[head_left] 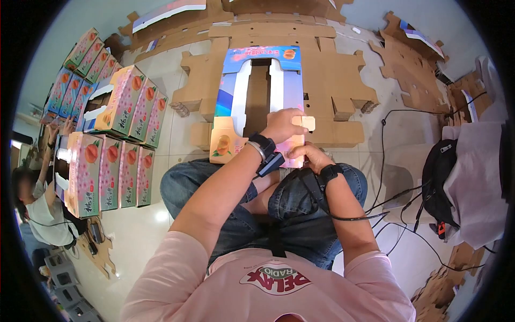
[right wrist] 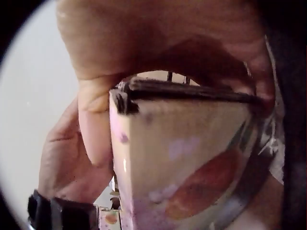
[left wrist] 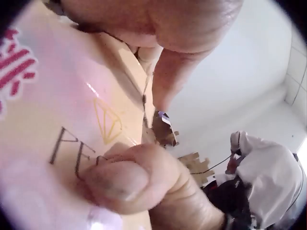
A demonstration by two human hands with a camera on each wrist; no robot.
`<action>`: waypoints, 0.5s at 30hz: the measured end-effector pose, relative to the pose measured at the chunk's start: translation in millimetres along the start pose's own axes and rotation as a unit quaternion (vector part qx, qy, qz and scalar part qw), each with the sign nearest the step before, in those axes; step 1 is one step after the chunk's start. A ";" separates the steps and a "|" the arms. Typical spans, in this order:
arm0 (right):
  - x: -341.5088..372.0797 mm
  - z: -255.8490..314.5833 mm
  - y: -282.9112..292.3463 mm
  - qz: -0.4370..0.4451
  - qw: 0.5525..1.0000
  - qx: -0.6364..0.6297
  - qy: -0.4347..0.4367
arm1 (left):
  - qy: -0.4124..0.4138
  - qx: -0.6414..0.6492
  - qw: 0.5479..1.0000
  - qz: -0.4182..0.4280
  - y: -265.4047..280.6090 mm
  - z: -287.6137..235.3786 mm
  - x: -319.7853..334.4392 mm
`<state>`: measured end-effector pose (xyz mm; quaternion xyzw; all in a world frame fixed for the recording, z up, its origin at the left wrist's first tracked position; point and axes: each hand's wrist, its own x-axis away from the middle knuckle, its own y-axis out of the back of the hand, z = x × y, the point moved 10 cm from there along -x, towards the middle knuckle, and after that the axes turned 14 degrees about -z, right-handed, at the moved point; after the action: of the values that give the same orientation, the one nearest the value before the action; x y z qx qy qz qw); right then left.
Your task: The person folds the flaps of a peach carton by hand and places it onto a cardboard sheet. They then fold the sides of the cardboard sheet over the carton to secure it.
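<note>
An open-topped printed box point(head_left: 228, 131) stands before the person, its near end peach-coloured with a fruit picture. Reaching across that end, the left hand point(head_left: 282, 126) grips its right corner by a small pale flap point(head_left: 304, 124). Just below it, the right hand point(head_left: 313, 155) holds the edge between thumb and fingers. In the left wrist view the left hand point(left wrist: 163, 28) is above the printed panel point(left wrist: 62, 96), with the right thumb point(left wrist: 120, 184) laid on it. In the right wrist view the right hand point(right wrist: 163, 38) covers the box's edge; some fingertips are hidden.
Finished-looking printed boxes point(head_left: 110, 172) stand stacked at the left, near another person point(head_left: 45, 214). Flat brown cardboard point(head_left: 327, 70) lies beyond and beside the box. Black cables point(head_left: 383, 161) cross the floor at the right, near a black bag point(head_left: 440, 182) and pale cloth point(head_left: 477, 172).
</note>
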<state>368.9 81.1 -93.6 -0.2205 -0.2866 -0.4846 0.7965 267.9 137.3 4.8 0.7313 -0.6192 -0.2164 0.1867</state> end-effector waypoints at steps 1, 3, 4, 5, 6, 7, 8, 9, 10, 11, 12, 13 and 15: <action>-5.0 -3.2 3.0 -0.006 1.000 -0.013 -0.001 | -0.005 0.074 0.997 -0.006 1.8 3.5 -2.3; 4.4 7.5 10.2 -0.046 0.998 -0.036 0.000 | -0.009 0.146 0.989 -0.011 15.2 6.8 -0.5; 8.2 13.1 17.3 -0.086 0.995 -0.059 0.002 | -0.046 0.094 0.990 -0.096 42.5 9.7 0.9; 9.2 14.9 17.0 -0.084 0.995 -0.060 0.002 | -0.083 0.041 0.979 -0.180 72.3 9.2 6.7; 9.3 16.4 22.6 -0.105 0.992 -0.070 0.002 | -0.082 0.013 0.969 -0.233 99.1 13.2 14.0; 10.4 18.2 28.6 -0.127 0.989 -0.080 0.003 | -0.081 -0.013 0.955 -0.284 125.0 18.2 23.9; 13.8 22.0 28.1 -0.118 0.990 -0.077 0.002 | -0.055 -0.072 0.944 -0.318 142.4 31.7 33.7; 16.0 23.9 28.5 -0.118 0.990 -0.076 0.002 | -0.027 -0.130 0.927 -0.350 158.1 44.9 43.8; 17.7 27.0 27.0 -0.111 0.987 -0.111 0.006 | -0.024 -0.130 0.927 -0.351 167.6 54.7 50.0; 17.8 29.5 25.7 -0.104 0.984 -0.145 0.010 | 0.143 0.092 0.950 -0.263 156.9 98.7 52.3; 15.9 30.9 26.1 -0.097 0.982 -0.160 0.015 | 0.297 0.308 0.891 -0.154 127.7 125.5 64.0; 10.3 27.6 29.0 -0.096 0.983 -0.157 0.013 | 0.299 0.309 0.889 -0.156 131.2 130.1 70.2; 0.2 17.1 37.9 -0.102 0.980 -0.173 -0.008 | 0.399 0.462 0.792 0.003 93.7 125.4 90.9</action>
<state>398.8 108.1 -83.6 -0.3285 -0.2254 -0.6041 0.6902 134.6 31.6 -57.2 0.7502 -0.5183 0.4065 0.0577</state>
